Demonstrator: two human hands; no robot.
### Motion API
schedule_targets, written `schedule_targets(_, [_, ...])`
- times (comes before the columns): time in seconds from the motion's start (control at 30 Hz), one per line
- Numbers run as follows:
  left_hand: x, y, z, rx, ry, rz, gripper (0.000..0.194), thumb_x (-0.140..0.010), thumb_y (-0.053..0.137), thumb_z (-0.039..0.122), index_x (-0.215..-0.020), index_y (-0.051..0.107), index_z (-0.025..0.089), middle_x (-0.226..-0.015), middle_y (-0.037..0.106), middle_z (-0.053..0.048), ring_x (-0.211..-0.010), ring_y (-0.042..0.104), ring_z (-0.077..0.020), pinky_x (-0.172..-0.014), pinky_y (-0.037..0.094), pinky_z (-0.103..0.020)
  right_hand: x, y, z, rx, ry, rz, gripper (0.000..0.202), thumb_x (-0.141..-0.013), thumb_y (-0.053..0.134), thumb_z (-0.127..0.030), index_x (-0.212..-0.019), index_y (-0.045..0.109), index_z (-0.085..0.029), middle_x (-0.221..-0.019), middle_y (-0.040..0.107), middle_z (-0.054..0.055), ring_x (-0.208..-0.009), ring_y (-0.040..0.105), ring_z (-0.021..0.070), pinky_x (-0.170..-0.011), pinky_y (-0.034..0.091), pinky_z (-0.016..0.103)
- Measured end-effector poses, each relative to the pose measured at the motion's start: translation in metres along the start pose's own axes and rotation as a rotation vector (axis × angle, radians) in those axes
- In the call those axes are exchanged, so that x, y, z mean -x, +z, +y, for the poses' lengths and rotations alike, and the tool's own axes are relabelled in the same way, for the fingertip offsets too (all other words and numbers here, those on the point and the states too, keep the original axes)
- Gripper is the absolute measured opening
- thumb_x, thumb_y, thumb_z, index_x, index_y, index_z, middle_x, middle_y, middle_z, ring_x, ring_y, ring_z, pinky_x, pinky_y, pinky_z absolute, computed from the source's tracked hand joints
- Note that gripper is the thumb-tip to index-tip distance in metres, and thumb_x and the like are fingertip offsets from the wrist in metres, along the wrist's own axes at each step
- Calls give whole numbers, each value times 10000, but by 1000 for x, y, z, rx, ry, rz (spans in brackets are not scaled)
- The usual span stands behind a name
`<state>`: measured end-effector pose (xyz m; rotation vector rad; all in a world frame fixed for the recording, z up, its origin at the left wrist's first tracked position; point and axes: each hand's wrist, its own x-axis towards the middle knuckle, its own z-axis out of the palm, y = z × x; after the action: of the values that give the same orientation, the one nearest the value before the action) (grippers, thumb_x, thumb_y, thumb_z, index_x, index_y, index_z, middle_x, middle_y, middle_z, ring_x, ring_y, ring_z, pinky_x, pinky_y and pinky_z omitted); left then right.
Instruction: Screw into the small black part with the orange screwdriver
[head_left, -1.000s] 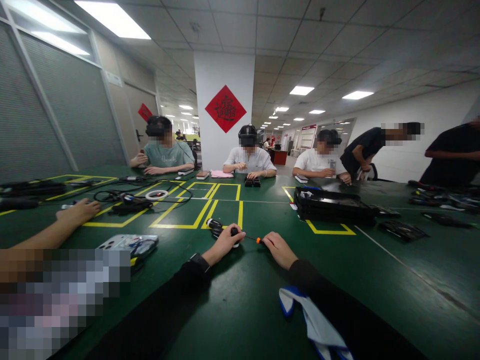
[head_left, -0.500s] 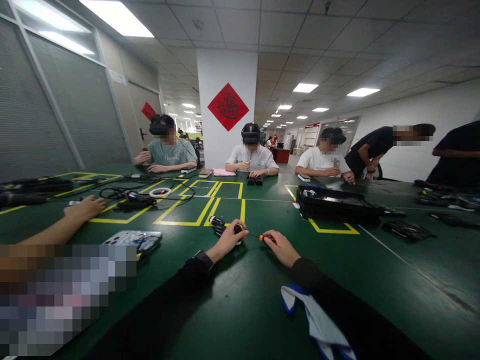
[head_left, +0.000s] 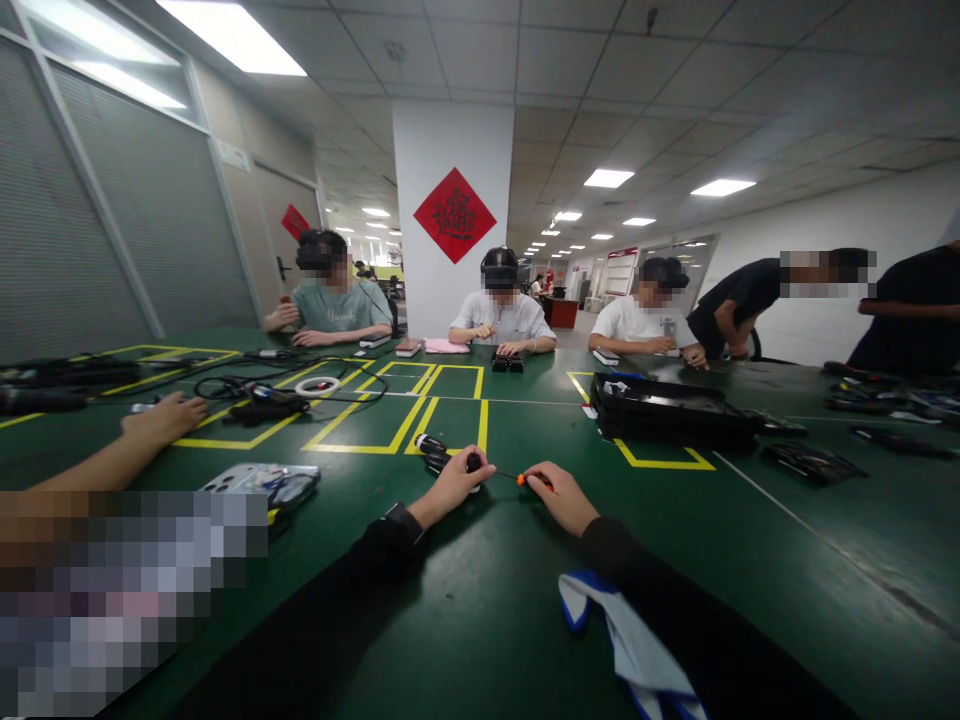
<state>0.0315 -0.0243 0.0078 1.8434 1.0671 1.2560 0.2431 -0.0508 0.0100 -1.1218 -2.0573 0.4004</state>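
In my right hand (head_left: 561, 495) is a screwdriver (head_left: 523, 480) with an orange and dark handle, its thin shaft pointing left. My left hand (head_left: 450, 488), closed, grips a small black part (head_left: 474, 462) whose kind I cannot make out. The shaft's tip reaches the fingertips of my left hand; whether it touches the part is hidden. Just behind my left hand lies a black object with a white end (head_left: 429, 447) on the green table (head_left: 480, 620). A white cloth-like strip with blue edging (head_left: 634, 640) lies beside my right forearm.
A co-worker's arm (head_left: 154, 430) rests at the left, near a clear plastic pack (head_left: 277, 482). Cables and a white ring (head_left: 316, 386) lie beyond it. Black trays (head_left: 667, 408) stand at the right. Several people sit or stand across the table.
Both hands keep nearly the same pose, with the screwdriver still held level toward the left hand. The whole view has shifted very slightly.
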Motion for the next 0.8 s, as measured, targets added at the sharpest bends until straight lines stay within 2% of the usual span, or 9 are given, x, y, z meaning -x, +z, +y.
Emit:
schedule_targets(0.1, [0, 0, -1, 10, 8, -4, 218, -671, 570, 375, -716, 516, 169, -653, 527, 22, -636, 488, -115, -639, 382, -234, 0, 1, 1, 60, -26, 6, 188, -820, 408, -214, -792, 589, -173, -816, 558, 43, -812, 496, 154, -773, 378, 298])
schedule_targets(0.23, [1, 0, -2, 27, 4, -15, 211, -687, 556, 374, -742, 513, 174, -637, 519, 29, -612, 483, -109, -623, 382, -233, 1, 1, 0, 81, -56, 27, 99, -768, 493, -205, -834, 561, -178, -849, 543, 36, -818, 484, 157, -755, 379, 293])
schedule_targets(0.33, [0, 0, -3, 32, 12, -23, 202, -681, 565, 357, -752, 519, 174, -660, 533, 23, -636, 494, -113, -637, 386, -235, 1, 2, 0, 80, -55, 30, 139, -741, 536, -232, -869, 544, -181, -860, 541, 31, -815, 481, 156, -740, 378, 284])
schedule_targets(0.43, [0, 0, -3, 47, 14, -40, 195, -687, 562, 348, -761, 522, 172, -682, 542, 18, -654, 502, -113, -645, 387, -233, 1, 4, 2, 107, -9, 35, 151, -798, 463, -280, -852, 561, -180, -828, 546, 37, -804, 481, 155, -743, 369, 286])
schedule_targets(0.57, [-1, 0, -4, 49, -15, -48, 192, -688, 561, 341, -758, 519, 167, -659, 544, 23, -632, 505, -106, -630, 389, -226, -1, 4, 5, 156, -4, 10, 243, -843, 373, -260, -749, 579, -173, -791, 544, 40, -793, 479, 150, -755, 358, 287])
schedule_targets(0.7, [-1, 0, -5, 59, -30, -63, 189, -702, 546, 341, -765, 513, 166, -629, 532, 32, -593, 493, -96, -601, 382, -218, 0, 2, 4, 133, -18, 23, 94, -775, 488, -241, -790, 555, -177, -818, 542, 31, -803, 478, 154, -747, 365, 287])
schedule_targets(0.8, [-1, -1, -4, 59, -12, -72, 176, -702, 549, 327, -758, 510, 165, -642, 533, 28, -605, 492, -95, -607, 380, -216, 1, 1, 1, 74, -9, 16, 125, -715, 549, -220, -833, 528, -185, -830, 541, 17, -793, 485, 152, -732, 379, 284])
